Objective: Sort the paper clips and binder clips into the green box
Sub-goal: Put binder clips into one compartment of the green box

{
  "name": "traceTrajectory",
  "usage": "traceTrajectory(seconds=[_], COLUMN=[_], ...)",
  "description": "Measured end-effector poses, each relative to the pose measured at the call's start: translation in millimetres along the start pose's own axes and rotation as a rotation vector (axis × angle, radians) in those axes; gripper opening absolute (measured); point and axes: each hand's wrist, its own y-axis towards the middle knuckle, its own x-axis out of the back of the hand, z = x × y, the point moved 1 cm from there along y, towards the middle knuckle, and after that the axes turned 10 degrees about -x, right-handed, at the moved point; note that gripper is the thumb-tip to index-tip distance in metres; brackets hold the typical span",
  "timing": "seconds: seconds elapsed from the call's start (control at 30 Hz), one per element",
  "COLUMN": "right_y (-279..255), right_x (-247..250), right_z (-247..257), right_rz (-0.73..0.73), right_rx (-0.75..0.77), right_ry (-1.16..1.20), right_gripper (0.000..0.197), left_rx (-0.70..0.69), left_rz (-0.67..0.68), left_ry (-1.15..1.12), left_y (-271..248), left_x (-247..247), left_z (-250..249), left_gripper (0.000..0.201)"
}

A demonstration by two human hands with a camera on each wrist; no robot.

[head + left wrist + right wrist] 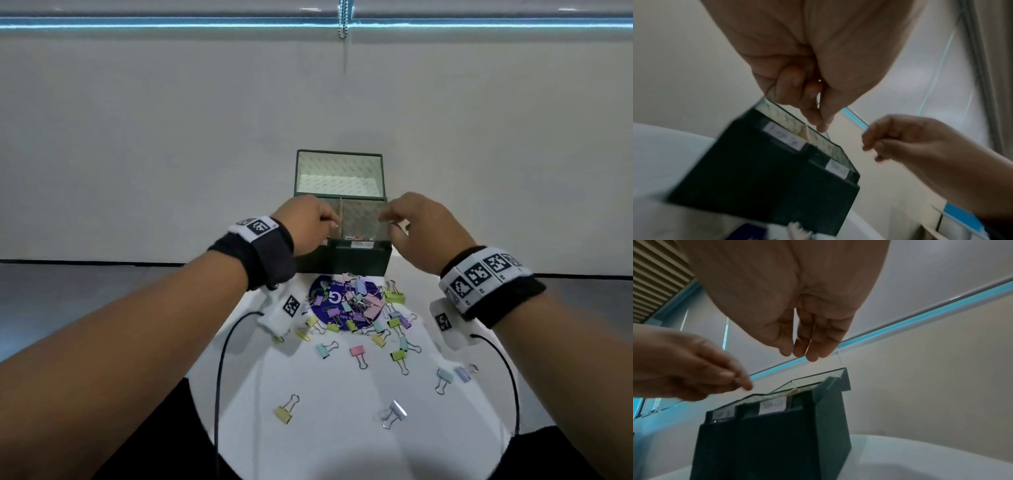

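Note:
The dark green box (342, 260) stands open at the table's far side, its lid upright and a divider splitting it into two compartments. My left hand (329, 222) hovers over the left compartment by the divider. In the left wrist view its thumb and forefinger (821, 123) pinch a thin wire, apparently a paper clip. My right hand (387, 219) hangs over the right compartment; its fingers (799, 352) point down, relaxed, with nothing visible between them. A few small items lie inside the right compartment. Pastel binder clips (359, 301) are heaped in front of the box.
The heap lies on a purple round card (322, 294) on the white round table (342, 452). Loose clips are scattered nearer me, such as a yellow one (286, 411) and a lilac one (394, 413). Black cables (219, 377) hang from both wrists. White labels (772, 405) mark the box front.

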Motion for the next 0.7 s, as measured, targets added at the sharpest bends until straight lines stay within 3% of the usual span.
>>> traceTrajectory(seconds=[0.1, 0.2, 0.27, 0.33, 0.43, 0.57, 0.7], right_y=[-26, -44, -52, -59, -71, -83, -91], right_x=[-2, -3, -4, -6, -9, -12, -18], right_z=[-16, -25, -28, -28, -26, -19, -15], right_rz=[0.063, 0.162, 0.222, 0.256, 0.310, 0.433, 0.520], right_rx=[-0.004, -0.010, -0.002, 0.028, 0.084, 0.143, 0.098], right_ry=[-0.067, -0.113, -0.130, -0.136, -0.104, -0.113, -0.092], right_gripper=[0.019, 0.018, 0.017, 0.017, 0.014, 0.011, 0.008], left_rx=[0.055, 0.177, 0.154, 0.043, -0.130, -0.162, -0.182], left_rz=[-0.010, 0.029, 0.067, 0.081, 0.165, 0.511, 0.620], left_ry=[-0.129, -0.399, -0.426, -0.225, 0.161, 0.267, 0.326], left_y=[30, 41, 39, 27, -14, -79, -117], left_x=[-3, -7, -4, 5, 18, 12, 0], left_z=[-16, -25, -25, -21, -11, 13, 30], left_gripper=[0.023, 0.024, 0.031, 0.036, 0.021, 0.013, 0.025])
